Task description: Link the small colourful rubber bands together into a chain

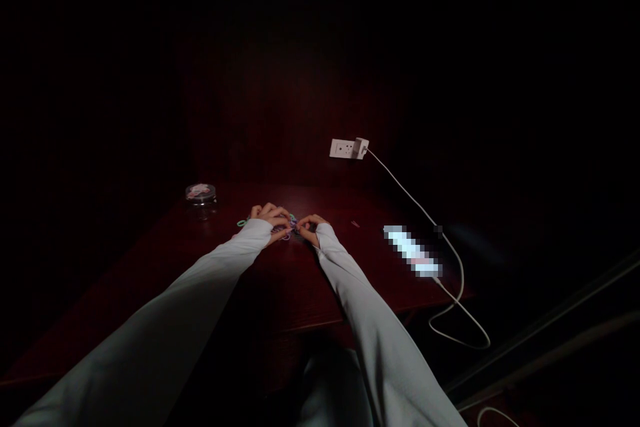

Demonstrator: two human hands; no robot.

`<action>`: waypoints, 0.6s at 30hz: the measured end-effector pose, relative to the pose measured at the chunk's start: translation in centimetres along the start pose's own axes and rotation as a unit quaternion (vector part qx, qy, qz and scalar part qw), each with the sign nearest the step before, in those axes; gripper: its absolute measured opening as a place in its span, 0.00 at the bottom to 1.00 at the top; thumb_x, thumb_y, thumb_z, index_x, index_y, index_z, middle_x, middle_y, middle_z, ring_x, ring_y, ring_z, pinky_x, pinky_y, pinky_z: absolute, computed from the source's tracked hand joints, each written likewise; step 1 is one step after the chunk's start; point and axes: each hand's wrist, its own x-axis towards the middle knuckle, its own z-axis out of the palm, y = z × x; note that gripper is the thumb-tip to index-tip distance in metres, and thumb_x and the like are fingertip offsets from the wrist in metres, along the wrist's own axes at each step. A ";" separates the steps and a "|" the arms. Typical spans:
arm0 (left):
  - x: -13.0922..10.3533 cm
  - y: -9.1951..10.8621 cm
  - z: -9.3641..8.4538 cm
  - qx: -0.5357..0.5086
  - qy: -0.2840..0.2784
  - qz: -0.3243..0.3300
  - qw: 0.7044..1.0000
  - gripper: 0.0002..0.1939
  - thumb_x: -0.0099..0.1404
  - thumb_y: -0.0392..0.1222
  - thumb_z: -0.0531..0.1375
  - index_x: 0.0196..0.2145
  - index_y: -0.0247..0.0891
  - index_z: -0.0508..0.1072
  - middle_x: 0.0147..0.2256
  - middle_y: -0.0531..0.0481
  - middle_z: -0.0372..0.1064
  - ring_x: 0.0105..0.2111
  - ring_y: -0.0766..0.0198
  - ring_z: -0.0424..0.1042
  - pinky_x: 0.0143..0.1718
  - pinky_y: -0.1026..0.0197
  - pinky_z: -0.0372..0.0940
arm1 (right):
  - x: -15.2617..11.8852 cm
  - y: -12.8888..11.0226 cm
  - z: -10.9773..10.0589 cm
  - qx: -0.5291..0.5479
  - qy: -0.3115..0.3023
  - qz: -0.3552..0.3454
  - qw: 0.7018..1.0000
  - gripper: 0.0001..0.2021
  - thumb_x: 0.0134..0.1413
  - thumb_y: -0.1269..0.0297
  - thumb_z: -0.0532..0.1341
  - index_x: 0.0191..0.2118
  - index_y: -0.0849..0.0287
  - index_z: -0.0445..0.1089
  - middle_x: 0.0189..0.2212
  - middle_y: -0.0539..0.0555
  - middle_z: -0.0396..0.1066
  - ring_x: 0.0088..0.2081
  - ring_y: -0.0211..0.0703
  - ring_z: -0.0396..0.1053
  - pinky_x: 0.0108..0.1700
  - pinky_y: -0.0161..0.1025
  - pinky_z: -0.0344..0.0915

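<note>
- Currently, I find both hands at the centre of the frame, over a bunch of coloured loops (pixel 293 221) on the dark red tabletop (pixel 300 293).
- Left hand (pixel 270 215): fingers curved over the bunch; a green loop (pixel 242 223) shows beyond it, to the left. I cannot tell whether its grip is closed on anything.
- Right hand (pixel 313 225): thumb and fingers bent in at the bunch's right edge; what its grip has, if anything, I cannot confirm.
- Progress: I judge handling under way and unfinished. The loops lie bunched under the fingers; I see no completed result. How much is left cannot be established.
- Right of centre: a small pink item (pixel 355 223), apart from the bunch.
- Left of centre: a round clear container (pixel 201 195), touched by neither hand.
</note>
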 end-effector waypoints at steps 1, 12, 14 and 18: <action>0.0 0.1 -0.3 0.003 -0.001 0.005 1.000 0.12 0.72 0.53 0.61 0.38 0.50 0.83 0.51 0.50 0.78 0.51 0.51 0.63 0.51 0.46 0.48 | 0.0 0.0 0.0 0.001 0.004 0.004 1.000 0.05 0.53 0.60 0.68 0.32 0.54 0.79 0.27 0.47 0.68 0.34 0.40 0.65 0.42 0.35 0.62; -0.2 1.7 -2.3 -0.013 -0.006 -0.006 1.000 0.15 0.74 0.54 0.57 0.41 0.51 0.84 0.53 0.49 0.77 0.53 0.50 0.63 0.52 0.45 0.47 | -0.2 0.2 0.3 -0.002 -0.018 0.024 1.000 0.12 0.58 0.51 0.67 0.33 0.54 0.80 0.29 0.49 0.72 0.34 0.39 0.67 0.40 0.35 0.63; -0.2 1.7 -2.3 -0.013 -0.005 -0.008 1.000 0.16 0.74 0.55 0.57 0.41 0.51 0.84 0.53 0.49 0.77 0.53 0.51 0.63 0.52 0.45 0.48 | -0.1 0.3 0.3 -0.010 -0.024 0.027 0.999 0.12 0.57 0.51 0.68 0.33 0.54 0.81 0.29 0.48 0.72 0.34 0.39 0.67 0.40 0.35 0.63; -0.2 1.6 -2.2 -0.009 -0.005 -0.013 1.000 0.16 0.75 0.55 0.57 0.40 0.51 0.83 0.54 0.50 0.77 0.53 0.51 0.62 0.52 0.46 0.48 | 0.1 0.5 0.2 -0.020 -0.036 0.026 0.999 0.09 0.57 0.55 0.69 0.34 0.53 0.81 0.29 0.48 0.72 0.34 0.40 0.67 0.40 0.35 0.62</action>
